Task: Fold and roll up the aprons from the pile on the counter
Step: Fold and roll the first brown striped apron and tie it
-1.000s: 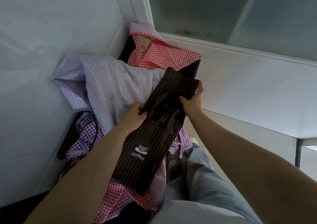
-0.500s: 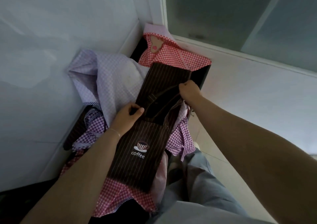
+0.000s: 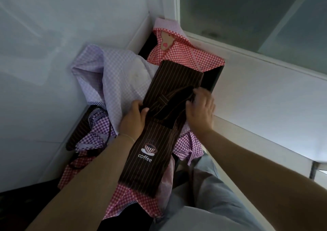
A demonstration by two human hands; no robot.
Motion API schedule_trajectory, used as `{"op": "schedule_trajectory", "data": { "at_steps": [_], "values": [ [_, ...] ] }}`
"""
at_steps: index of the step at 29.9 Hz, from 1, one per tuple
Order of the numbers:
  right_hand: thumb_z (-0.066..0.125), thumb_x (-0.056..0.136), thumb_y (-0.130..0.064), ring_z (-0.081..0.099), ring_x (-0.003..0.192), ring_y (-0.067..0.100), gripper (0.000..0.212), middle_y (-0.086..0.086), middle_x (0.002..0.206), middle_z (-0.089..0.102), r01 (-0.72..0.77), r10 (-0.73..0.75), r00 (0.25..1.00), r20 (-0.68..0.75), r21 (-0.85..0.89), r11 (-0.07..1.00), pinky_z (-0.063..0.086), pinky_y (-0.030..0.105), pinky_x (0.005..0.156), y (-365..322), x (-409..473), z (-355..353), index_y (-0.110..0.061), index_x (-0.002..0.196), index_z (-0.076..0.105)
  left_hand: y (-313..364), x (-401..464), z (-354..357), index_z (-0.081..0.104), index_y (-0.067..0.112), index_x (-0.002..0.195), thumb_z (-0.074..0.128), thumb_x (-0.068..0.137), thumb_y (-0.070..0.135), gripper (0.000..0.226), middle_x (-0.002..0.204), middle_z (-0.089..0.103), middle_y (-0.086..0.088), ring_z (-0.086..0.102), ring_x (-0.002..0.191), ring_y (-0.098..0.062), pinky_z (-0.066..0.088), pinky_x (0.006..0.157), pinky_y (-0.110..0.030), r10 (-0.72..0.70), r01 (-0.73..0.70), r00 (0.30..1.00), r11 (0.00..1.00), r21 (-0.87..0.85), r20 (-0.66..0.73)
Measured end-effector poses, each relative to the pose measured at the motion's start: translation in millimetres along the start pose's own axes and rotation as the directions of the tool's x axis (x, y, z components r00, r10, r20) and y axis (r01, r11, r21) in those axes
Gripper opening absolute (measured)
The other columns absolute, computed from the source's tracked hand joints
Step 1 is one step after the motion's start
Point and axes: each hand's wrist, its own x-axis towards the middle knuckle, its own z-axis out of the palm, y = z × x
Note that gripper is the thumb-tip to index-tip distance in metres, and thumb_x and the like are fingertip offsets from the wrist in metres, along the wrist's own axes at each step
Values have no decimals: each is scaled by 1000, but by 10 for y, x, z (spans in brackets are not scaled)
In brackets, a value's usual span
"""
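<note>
Brown pinstriped fabric apron [image 3: 155, 138], folded into a long narrow strip, printed with a white "coffee" cup logo near its near end; lies lengthwise on top of the pile, running from the person's lap side toward the far corner.

Left hand [image 3: 131, 119]: at the strip's left edge, about mid-length; thumb on top of the cloth, fingers curled under, pinching the edge.

Right hand [image 3: 200, 107]: at the strip's right edge, directly opposite; fingers bent down over the bunched dark straps [image 3: 174, 103] gathered across the middle of the strip. Whether it grasps them or only presses on them cannot be told.

Beneath and left: lilac checked cotton apron [image 3: 116, 75], crumpled, heaped against the wall.

Beyond the far end: red-and-white gingham apron [image 3: 178, 54] with a small bear patch, in the corner.

Under the near end: more red gingham [image 3: 123, 195] and purple checked cloth [image 3: 189, 146], rumpled.

Support: black counter [image 3: 215, 75], its edge visible just beside the right hand.
</note>
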Motion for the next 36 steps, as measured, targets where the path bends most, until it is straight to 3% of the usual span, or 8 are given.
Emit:
{"op": "schedule_trajectory", "data": {
  "at_steps": [3,6,15,20,26,31,33,36],
  "values": [
    [55,90,-19,35,136,31,51,11,143,38,540,-529,822,212,7,842,35,51,109,129,-530,119,-20,139,40,-101,-77,-7,30,17,139,40,98,40,48,130,56,-7,59,110,-27,50,88,-41,71,-64,993,995,-81,93],
    [60,87,-23,26,142,32,65,10,151,29,788,-726,566,391,2,616,24,48,116,248,-837,187,-25,146,31,-218,-188,-16,17,24,149,45,97,34,60,150,36,-1,42,131,-17,40,107,-38,173,-158,972,982,-105,161],
    [57,82,-42,10,147,30,82,14,158,15,833,-587,487,647,-142,534,8,50,119,302,-1009,273,-20,152,20,-244,-230,11,34,18,134,44,98,7,39,131,50,4,50,123,-17,41,102,-33,14,32,988,956,-292,156],
    [58,76,-45,16,145,33,85,18,156,21,814,-533,519,668,-196,547,9,51,118,140,-954,324,-24,151,23,-285,-189,21,46,8,129,45,100,26,34,124,56,-7,54,111,-21,40,86,-26,-170,206,962,966,-158,213],
    [57,85,-32,23,143,33,68,18,155,25,825,-485,418,768,-98,556,12,47,115,113,-863,300,-25,148,32,-402,-104,-136,57,6,112,48,98,37,36,103,65,-12,58,80,-19,46,68,-28,-163,66,873,973,220,460],
    [57,90,-18,17,145,34,69,18,157,16,845,-459,302,836,-12,534,14,46,115,96,-636,191,-21,151,24,-318,-372,-383,44,16,85,62,88,43,32,74,56,0,58,69,-19,48,64,-33,71,-146,936,970,195,345],
    [48,96,-15,6,147,31,67,15,159,4,847,-405,242,882,12,532,11,45,120,80,-572,168,-21,153,14,-408,-605,-384,46,19,88,64,83,53,38,79,58,2,57,71,-13,48,67,-31,28,-135,838,978,157,545],
    [45,95,-15,-4,148,21,70,7,161,-3,806,-302,213,929,8,591,2,36,121,13,-460,104,-22,153,7,-646,-893,-302,41,16,119,72,68,64,76,104,60,4,59,93,-11,51,87,-31,-177,-56,555,967,249,813]
  ]
}}
